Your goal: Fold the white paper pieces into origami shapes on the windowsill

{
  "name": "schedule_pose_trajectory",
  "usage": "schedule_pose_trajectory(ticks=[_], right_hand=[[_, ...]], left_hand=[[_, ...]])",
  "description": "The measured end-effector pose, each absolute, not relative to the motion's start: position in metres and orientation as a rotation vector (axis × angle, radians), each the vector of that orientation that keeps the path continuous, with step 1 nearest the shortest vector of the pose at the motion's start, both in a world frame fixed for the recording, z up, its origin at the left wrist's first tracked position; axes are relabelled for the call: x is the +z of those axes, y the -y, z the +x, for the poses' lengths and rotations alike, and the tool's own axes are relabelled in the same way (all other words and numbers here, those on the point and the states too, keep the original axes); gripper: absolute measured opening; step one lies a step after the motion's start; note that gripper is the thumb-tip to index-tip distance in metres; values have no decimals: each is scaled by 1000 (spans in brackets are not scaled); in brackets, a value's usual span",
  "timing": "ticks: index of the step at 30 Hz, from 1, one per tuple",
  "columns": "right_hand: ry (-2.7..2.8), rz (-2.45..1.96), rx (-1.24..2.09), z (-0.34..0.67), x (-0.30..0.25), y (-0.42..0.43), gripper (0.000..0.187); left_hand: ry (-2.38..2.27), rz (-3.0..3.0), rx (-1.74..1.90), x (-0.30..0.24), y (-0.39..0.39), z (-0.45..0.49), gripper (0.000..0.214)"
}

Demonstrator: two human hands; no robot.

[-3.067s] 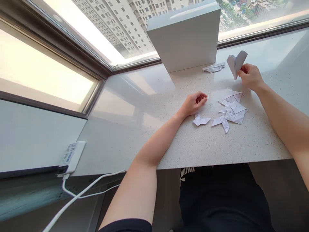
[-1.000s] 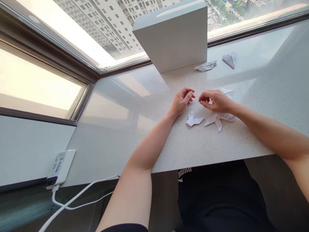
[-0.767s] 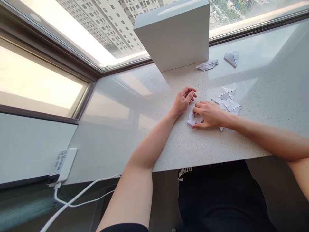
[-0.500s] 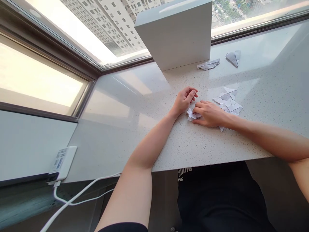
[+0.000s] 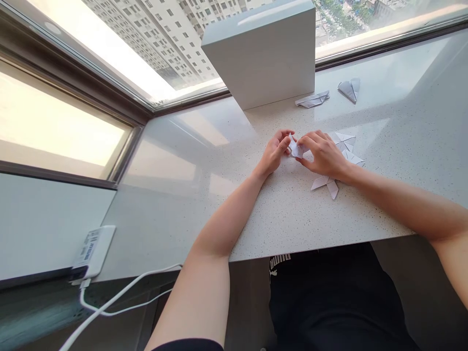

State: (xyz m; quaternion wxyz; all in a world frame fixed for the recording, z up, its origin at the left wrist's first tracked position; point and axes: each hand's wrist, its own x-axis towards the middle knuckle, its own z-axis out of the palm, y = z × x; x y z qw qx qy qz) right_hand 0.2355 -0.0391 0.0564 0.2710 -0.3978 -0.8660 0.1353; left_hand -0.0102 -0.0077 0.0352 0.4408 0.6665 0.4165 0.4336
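Pinched between the fingertips of the left hand [image 5: 273, 155] and right hand [image 5: 323, 155], from both sides: a small folded paper piece [image 5: 296, 149], held over a speckled stone countertop [image 5: 256, 219]. Just beside and under the right hand, more folded paper pieces [image 5: 344, 143]; farther back, beside a white box [image 5: 258, 58], two further folded paper shapes [image 5: 350, 90].

A speckled white stone countertop [image 5: 292, 219] is seen under the window. On it are placed a white box [image 5: 259, 53], a power bank [image 5: 93, 252] near the left edge, and several folded paper pieces [image 5: 349, 90].
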Motion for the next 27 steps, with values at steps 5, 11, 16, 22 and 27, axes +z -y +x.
schedule_pose_trajectory(ticks=[5,11,16,22,27], right_hand=[[2332,-1143,259,239,56,35,35],[2314,-1135,296,241,52,32,66],[2343,-1245,498,258,85,21,78],[2689,-1199,806,280,121,31,84],[2712,-1055,678,277,121,40,86]], left_hand=[[-974,1726,1037,29,5,-8,84],[-958,1730,1048,24,0,-9,79],[-1011,1681,1105,18,-5,-11,70],[-1028,1669,1128,11,-6,-10,65],[-1098,1652,1140,13,-4,-8,56]])
